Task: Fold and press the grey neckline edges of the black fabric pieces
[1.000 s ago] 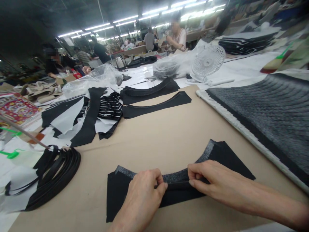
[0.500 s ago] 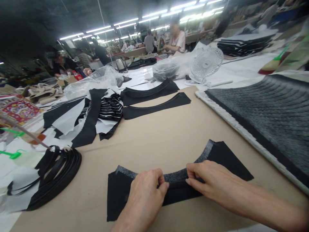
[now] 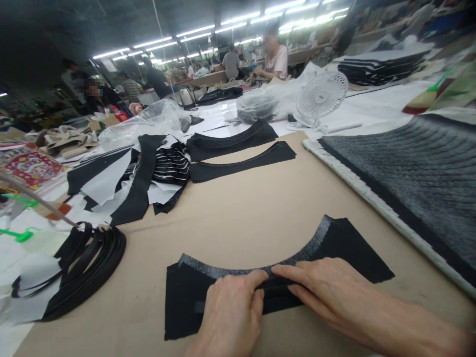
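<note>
Work at a concave cloth edge, apparently midway. Black curved panel (image 3: 280, 302) flat on the tan work surface (image 3: 148, 263), near the front of the view, directly beneath both hands. Done, as far as visible: panel laid out with both ends spread, grey band (image 3: 312, 243) exposed along the curve from tip to tip, save at the fingers. Left, by appearance: dark fold (image 3: 275, 291) just below the band at centre, seemingly not yet settled. For comparison, two black curved panels (image 3: 243, 165) farther back, one behind the other, with dark rims along the curve (no grey band evident from here); probably nearer completion, though impossible to confirm.

Left hand (image 3: 236, 302): index finger bent toward the band at mid-curve, thumb tip just below, only a narrow gap between. Right hand (image 3: 327, 287): index finger stretched toward its opposite, tips near each other; thumb lower, slightly apart, beside the fold. Both hands touching the panel. Cannot tell of any cloth nipped between thumb and finger; remaining fingers largely hidden.
</note>
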Demonstrator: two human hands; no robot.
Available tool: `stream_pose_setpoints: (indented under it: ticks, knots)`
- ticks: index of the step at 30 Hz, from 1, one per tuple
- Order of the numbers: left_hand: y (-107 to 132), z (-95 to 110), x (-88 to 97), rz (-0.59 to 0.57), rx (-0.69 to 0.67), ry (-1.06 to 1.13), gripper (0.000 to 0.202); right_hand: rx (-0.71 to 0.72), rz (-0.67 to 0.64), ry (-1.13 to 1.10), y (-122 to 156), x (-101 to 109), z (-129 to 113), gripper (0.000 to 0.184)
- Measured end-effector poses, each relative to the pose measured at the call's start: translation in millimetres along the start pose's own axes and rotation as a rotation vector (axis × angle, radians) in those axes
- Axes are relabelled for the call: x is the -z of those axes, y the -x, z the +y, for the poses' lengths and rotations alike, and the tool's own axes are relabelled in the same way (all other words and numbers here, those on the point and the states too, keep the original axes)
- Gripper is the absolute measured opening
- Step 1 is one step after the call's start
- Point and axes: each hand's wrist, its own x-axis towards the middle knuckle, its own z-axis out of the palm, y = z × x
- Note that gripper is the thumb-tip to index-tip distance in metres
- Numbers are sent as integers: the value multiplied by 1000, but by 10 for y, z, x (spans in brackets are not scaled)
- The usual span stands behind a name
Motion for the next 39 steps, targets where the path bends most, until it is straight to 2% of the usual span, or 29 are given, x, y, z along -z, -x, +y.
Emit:
stream_pose_setpoints:
  ticks: [6, 13, 21, 28, 33, 39]
  knots:
    - [20, 1, -117, -23, -51, -120, 47, 51, 58, 226, 41, -152, 21, 37]
    - [4, 36, -107, -76, -28, -210, 50, 53, 31, 349, 39, -214, 8, 43]
    - [18, 75, -46, -123, -22, -205, 51, 50, -11, 372, 35, -212, -7, 44]
    - [12, 55, -99, -141, 7, -217, 54, 97, 122, 379, 88, -332, 56, 56]
    - [5, 85, -65, -164, 68, -216, 60, 118, 149, 364, 117, -368, 75, 56]
    - [29, 69, -91, -160, 111, -143, 36, 117, 171, 340, 128, -415, 109, 56]
